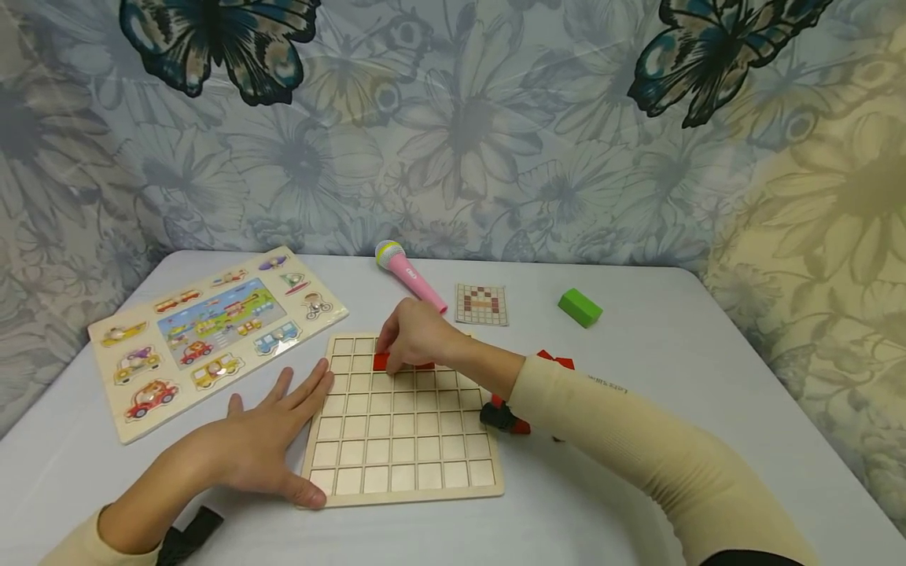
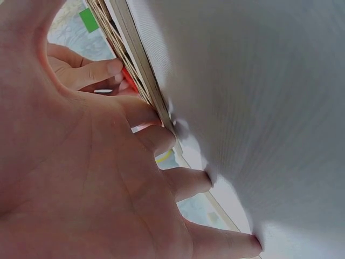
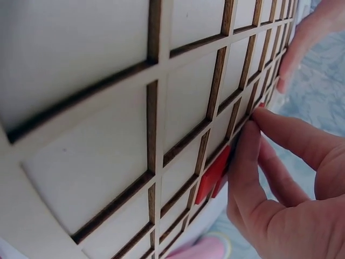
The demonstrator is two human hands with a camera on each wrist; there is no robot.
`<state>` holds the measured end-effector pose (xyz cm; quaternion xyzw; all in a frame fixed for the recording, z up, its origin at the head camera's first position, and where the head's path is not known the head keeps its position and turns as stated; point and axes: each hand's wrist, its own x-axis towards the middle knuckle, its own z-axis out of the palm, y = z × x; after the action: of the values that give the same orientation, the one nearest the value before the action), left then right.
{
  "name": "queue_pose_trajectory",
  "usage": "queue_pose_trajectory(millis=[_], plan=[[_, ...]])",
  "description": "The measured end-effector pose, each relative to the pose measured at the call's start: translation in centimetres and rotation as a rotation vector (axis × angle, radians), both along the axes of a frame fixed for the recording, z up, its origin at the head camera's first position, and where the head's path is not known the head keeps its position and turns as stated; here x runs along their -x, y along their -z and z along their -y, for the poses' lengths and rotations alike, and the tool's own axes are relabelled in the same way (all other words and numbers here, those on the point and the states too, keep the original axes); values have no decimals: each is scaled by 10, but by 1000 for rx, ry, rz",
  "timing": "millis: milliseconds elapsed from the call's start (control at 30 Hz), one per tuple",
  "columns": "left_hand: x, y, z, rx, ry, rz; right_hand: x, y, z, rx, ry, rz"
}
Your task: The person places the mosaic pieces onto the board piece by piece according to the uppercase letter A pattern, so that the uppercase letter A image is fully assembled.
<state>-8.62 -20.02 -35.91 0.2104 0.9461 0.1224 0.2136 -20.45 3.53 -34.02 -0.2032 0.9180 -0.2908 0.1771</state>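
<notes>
A pale wooden grid board (image 1: 403,428) lies flat on the table. My left hand (image 1: 265,440) is spread at its left side, with fingertips and thumb touching the frame; the left wrist view shows the open palm (image 2: 102,162) beside the board's edge. My right hand (image 1: 421,334) reaches over the top rows, thumb and fingers pinching a red tile (image 1: 380,362) at the grid. In the right wrist view, the fingertips of the right hand (image 3: 291,178) largely cover that tile. More red tiles (image 3: 213,175) sit in cells close by, partly hidden by the hand.
A vehicle puzzle board (image 1: 219,338) lies at the left. Behind the grid are a pink toy microphone (image 1: 414,279) and a small pattern card (image 1: 481,305). A green block (image 1: 580,307) stands back right. Loose red pieces (image 1: 564,362) lie partly behind the right forearm.
</notes>
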Motion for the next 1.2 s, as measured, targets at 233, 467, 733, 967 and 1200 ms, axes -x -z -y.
queue_pose_trajectory(millis=[233,467,733,967,1200], plan=[[2,1,0,4,-5,-2,2,-1,-2,53,-32,32],[4,-1,-1,-9,-12,14,2,-12,-10,190,0,142],[4,-1,1,-10,-11,9,-6,-29,-38,252,-39,178],[2,2,1,-8,-17,12,-17,-36,-71,285,-26,200],[2,-1,1,-22,-16,28,-29,-44,-108,269,49,123]])
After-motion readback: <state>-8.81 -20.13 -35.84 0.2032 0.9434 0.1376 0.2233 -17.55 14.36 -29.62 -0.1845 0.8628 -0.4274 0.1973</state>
